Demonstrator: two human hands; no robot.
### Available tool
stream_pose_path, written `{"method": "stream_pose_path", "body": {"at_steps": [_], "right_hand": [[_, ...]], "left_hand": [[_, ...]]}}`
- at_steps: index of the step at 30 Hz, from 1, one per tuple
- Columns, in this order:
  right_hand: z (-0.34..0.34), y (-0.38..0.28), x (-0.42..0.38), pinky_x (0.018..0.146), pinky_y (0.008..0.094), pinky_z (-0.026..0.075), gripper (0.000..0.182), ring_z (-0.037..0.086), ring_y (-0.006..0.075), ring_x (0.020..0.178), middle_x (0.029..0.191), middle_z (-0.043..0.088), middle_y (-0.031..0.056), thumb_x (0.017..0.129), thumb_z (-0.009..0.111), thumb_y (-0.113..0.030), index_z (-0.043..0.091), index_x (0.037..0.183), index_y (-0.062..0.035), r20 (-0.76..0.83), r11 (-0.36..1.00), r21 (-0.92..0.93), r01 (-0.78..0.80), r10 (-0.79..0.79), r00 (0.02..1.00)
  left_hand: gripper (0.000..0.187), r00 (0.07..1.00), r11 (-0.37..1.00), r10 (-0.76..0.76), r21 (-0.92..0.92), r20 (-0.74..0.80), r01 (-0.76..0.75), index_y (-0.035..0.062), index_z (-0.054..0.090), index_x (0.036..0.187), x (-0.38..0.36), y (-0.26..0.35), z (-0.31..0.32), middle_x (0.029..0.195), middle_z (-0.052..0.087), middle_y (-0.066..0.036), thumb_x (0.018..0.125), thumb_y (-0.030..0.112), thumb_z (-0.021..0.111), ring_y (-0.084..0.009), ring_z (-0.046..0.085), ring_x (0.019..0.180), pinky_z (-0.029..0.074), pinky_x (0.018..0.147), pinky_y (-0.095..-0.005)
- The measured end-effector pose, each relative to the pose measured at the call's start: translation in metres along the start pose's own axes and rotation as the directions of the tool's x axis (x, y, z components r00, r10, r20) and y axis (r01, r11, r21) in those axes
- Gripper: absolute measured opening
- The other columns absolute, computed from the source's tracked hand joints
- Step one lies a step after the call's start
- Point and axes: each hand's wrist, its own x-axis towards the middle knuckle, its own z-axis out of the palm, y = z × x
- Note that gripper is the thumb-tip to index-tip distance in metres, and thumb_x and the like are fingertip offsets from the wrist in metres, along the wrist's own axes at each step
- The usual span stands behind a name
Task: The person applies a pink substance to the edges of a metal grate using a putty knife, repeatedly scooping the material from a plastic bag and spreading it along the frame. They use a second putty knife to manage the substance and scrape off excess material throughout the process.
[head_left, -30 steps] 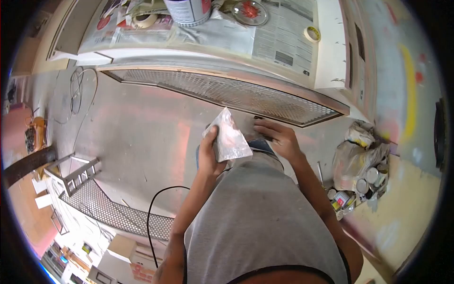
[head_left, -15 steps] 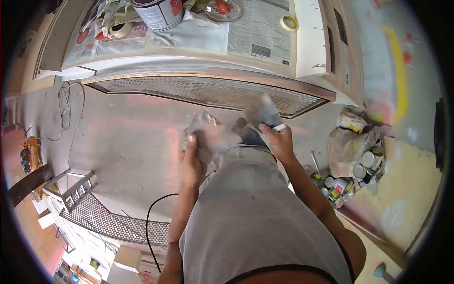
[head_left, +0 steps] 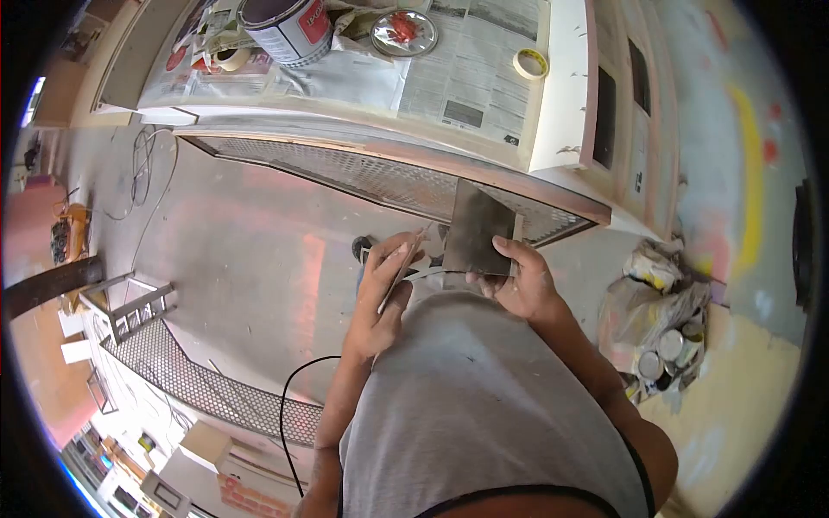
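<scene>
My right hand (head_left: 528, 283) grips a dark grey sheet of sandpaper (head_left: 477, 226) by its right edge, thumb on the face and fingers behind. A pale strip shows along that edge. My left hand (head_left: 378, 281) is closed around a thin, pinkish flat sheet (head_left: 402, 273) turned almost edge-on, so its face is mostly hidden. Both hands are in front of my grey shirt (head_left: 475, 388), with a small gap between the two sheets. Beyond the sandpaper runs the perforated metal panel (head_left: 345, 173) under the bench, which it overlaps in this view.
On the newspaper-covered bench (head_left: 479, 86) are a paint can (head_left: 294, 39), a lid with red paint (head_left: 404, 33) and a tape roll (head_left: 529, 64). A plastic bag with cans (head_left: 648, 319) lies at right. A metal frame (head_left: 129, 306) and cables (head_left: 142, 168) occupy the left floor.
The dark sheet has turned its broad face toward me. My left hand has moved right, closer to my right hand, and its sheet has turned nearly edge-on. My view has shifted slightly.
</scene>
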Motion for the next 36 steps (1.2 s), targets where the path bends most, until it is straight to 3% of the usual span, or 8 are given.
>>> {"method": "stream_pose_path", "body": {"at_steps": [11, 17, 21, 24, 25, 26, 29, 36], "right_hand": [[-0.042, -0.084, -0.018, 0.054, 0.0334, 0.055, 0.033, 0.071, 0.0267, 0.073, 0.095, 0.070, 0.0151, 0.093, 0.065, -0.021, 0.057, 0.118, -0.0002, 0.183, 0.968, -0.241, 0.070, -0.026, 0.983], [-0.052, -0.099, -0.028, 0.057, 0.0337, 0.055, 0.032, 0.071, 0.0269, 0.075, 0.096, 0.071, 0.0150, 0.092, 0.064, -0.018, 0.059, 0.117, 0.0013, 0.341, 0.977, -0.211, 0.023, 0.052, 0.939], [-0.091, -0.107, 0.003, 0.075, 0.0331, 0.057, 0.028, 0.070, 0.0208, 0.089, 0.105, 0.071, 0.0126, 0.093, 0.057, -0.007, 0.062, 0.118, 0.0033, 0.343, 0.814, -0.519, 0.260, -0.080, 0.936], [-0.128, -0.109, 0.050, 0.083, 0.0333, 0.055, 0.032, 0.068, 0.0241, 0.099, 0.113, 0.070, 0.0119, 0.091, 0.056, -0.001, 0.062, 0.122, 0.0004, 0.428, 0.423, -0.798, 0.430, -0.105, 0.898], [-0.132, -0.108, 0.064, 0.088, 0.0351, 0.053, 0.038, 0.065, 0.0259, 0.104, 0.118, 0.068, 0.0110, 0.087, 0.057, 0.002, 0.062, 0.124, -0.0021, 0.563, 0.083, -0.816, 0.572, -0.110, 0.819], [-0.136, -0.107, 0.077, 0.094, 0.0369, 0.051, 0.045, 0.062, 0.0277, 0.109, 0.124, 0.066, 0.0102, 0.083, 0.057, 0.004, 0.062, 0.126, -0.0045, 0.687, -0.259, -0.711, 0.654, -0.059, 0.724], [-0.143, -0.095, 0.111, 0.101, 0.0416, 0.045, 0.055, 0.055, 0.0302, 0.117, 0.129, 0.062, 0.0073, 0.073, 0.062, 0.004, 0.063, 0.127, -0.0072, 0.776, -0.682, -0.405, 0.609, 0.097, 0.624], [-0.148, -0.076, 0.153, 0.091, 0.0409, 0.042, 0.052, 0.053, 0.0266, 0.104, 0.130, 0.060, 0.0000, 0.077, 0.064, -0.003, 0.062, 0.128, -0.0087, 0.721, -0.837, -0.259, 0.483, 0.165, 0.673]], "left_hand": [[0.084, 0.971, 0.980, 0.165, 0.140, -0.174, -0.141, 0.0148, 0.047, 0.144, 0.003, -0.005, 0.117, 0.141, 0.042, -0.026, 0.070, -0.023, 0.042, -0.0444, 0.044, 0.134, 0.041, 0.109, -0.0520], [0.070, 0.996, 0.775, 0.057, 0.632, -0.065, -0.003, 0.0117, 0.064, 0.128, -0.024, -0.015, 0.129, 0.142, 0.044, -0.020, 0.067, -0.022, 0.057, -0.0424, 0.044, 0.136, 0.040, 0.111, -0.0513], [0.057, 0.904, 0.877, -0.002, 0.434, -0.427, 0.207, 0.0119, 0.065, 0.128, -0.057, -0.030, 0.137, 0.138, 0.050, -0.018, 0.079, -0.016, 0.062, -0.0376, 0.050, 0.130, 0.043, 0.107, -0.0441], [0.056, 0.851, 0.864, -0.058, 0.400, -0.523, 0.305, 0.0115, 0.063, 0.130, -0.074, -0.035, 0.139, 0.140, 0.048, -0.018, 0.083, -0.018, 0.058, -0.0359, 0.050, 0.130, 0.042, 0.108, -0.0447], [0.056, 0.831, 0.864, -0.092, 0.370, -0.549, 0.340, 0.0119, 0.063, 0.131, -0.079, -0.035, 0.141, 0.140, 0.048, -0.017, 0.083, -0.017, 0.058, -0.0358, 0.050, 0.130, 0.042, 0.109, -0.0452], [0.056, 0.818, 0.868, -0.097, 0.353, -0.567, 0.348, 0.0119, 0.063, 0.131, -0.085, -0.038, 0.143, 0.140, 0.048, -0.017, 0.083, -0.017, 0.058, -0.0358, 0.050, 0.130, 0.042, 0.109, -0.0452], [0.054, 0.797, 0.860, -0.151, 0.320, -0.585, 0.397, 0.0126, 0.062, 0.132, -0.104, -0.050, 0.151, 0.140, 0.048, -0.015, 0.085, -0.014, 0.058, -0.0359, 0.048, 0.131, 0.041, 0.109, -0.0453], [0.058, 0.735, 0.809, -0.272, 0.266, -0.621, 0.524, 0.0134, 0.061, 0.134, -0.143, -0.056, 0.159, 0.138, 0.049, -0.015, 0.083, -0.015, 0.056, -0.0345, 0.049, 0.130, 0.041, 0.109, -0.0430]]}}
